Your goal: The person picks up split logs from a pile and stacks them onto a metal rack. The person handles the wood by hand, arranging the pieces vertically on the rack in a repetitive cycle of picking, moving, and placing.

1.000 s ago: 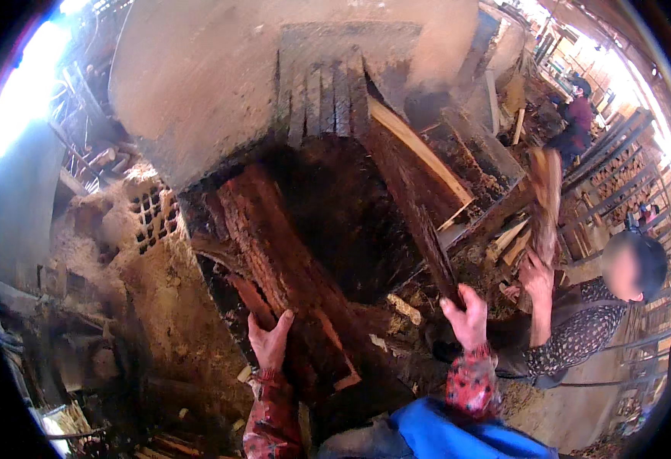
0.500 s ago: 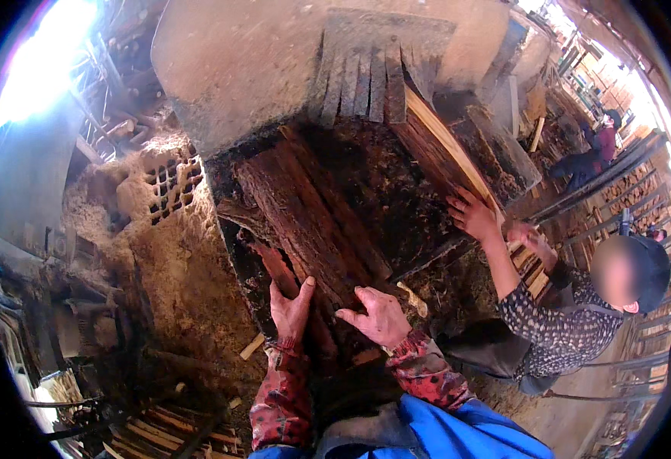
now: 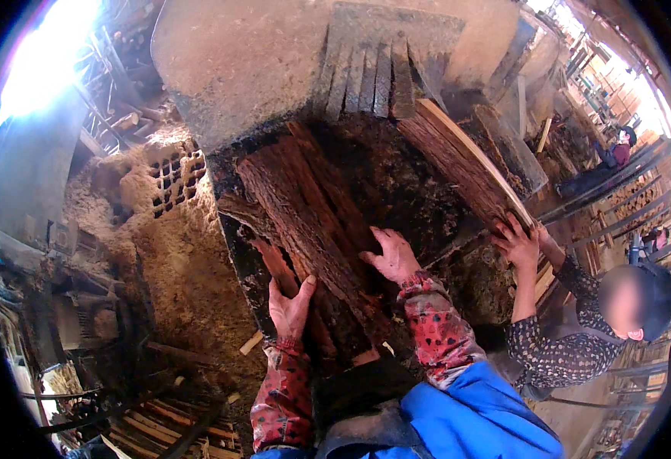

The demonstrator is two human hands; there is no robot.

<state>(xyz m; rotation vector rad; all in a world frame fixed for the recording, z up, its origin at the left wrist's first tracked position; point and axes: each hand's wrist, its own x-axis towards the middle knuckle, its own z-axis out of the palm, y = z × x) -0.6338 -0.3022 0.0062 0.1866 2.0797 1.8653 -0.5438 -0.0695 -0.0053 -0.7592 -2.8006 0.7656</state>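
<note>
No packages, labels, signs or screens anywhere.

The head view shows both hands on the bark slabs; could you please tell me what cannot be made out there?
- Left hand: palm side hidden, pressed on a bark slab.
- Right hand: its grip is unclear, since only its back shows.
- Near end of the slab: covered by the sleeves and blue garment.
- Upper left corner: washed out by glare.
- Co-worker's hand: its fingers lie partly behind a leaning board.
</note>
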